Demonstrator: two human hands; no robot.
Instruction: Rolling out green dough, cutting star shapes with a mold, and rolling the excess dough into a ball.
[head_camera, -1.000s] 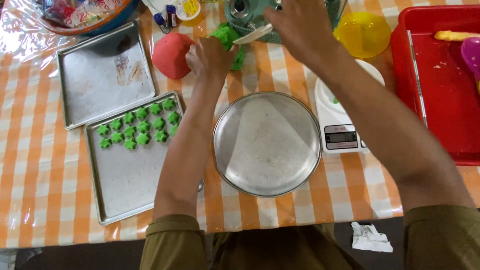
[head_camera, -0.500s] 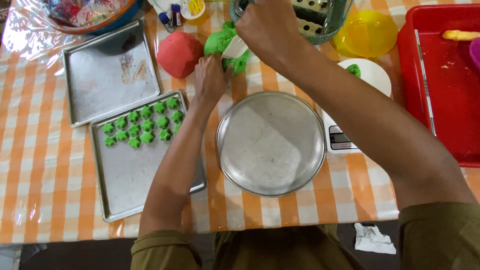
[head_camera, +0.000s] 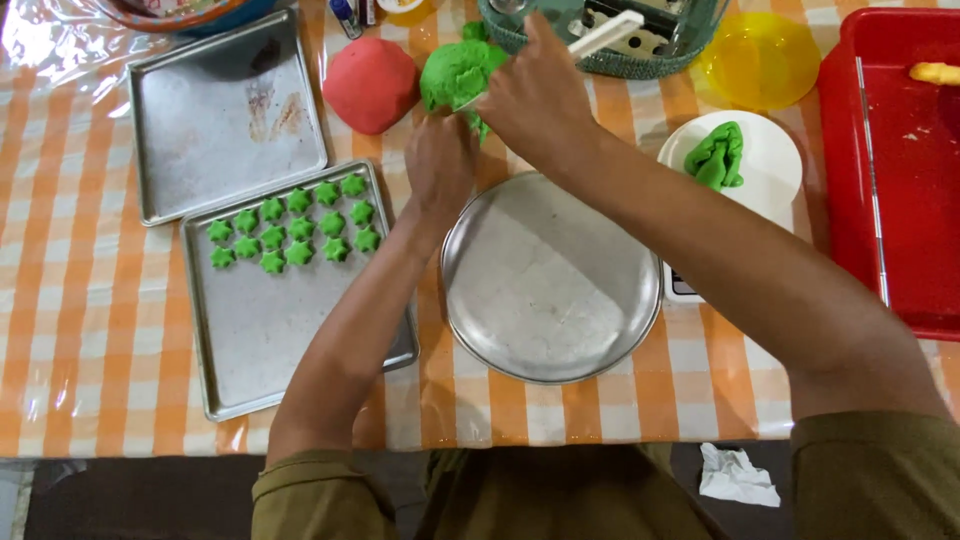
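My right hand (head_camera: 535, 95) grips a white scraper tool (head_camera: 605, 33) whose blade end goes into a big green dough ball (head_camera: 455, 75) at the table's far side. My left hand (head_camera: 440, 165) rests just below that dough, fingers curled against its near edge. A red dough ball (head_camera: 370, 85) lies to the left of the green one. A smaller green dough piece (head_camera: 715, 155) sits on a white plate (head_camera: 775, 160) atop a kitchen scale. Several green star-shaped pieces (head_camera: 295, 225) lie in rows on the nearer baking tray (head_camera: 290, 330).
A round metal pan (head_camera: 550, 285) sits below my hands. A second baking tray (head_camera: 225, 115) lies at far left. A red tray (head_camera: 905, 170) stands at right, a yellow bowl (head_camera: 760, 55) and green basket (head_camera: 640, 60) at the back. A crumpled tissue (head_camera: 738, 475) lies near me.
The view has shifted, and my right hand with the scraper has come down from above the basket onto the green dough. My left hand stays at the dough.
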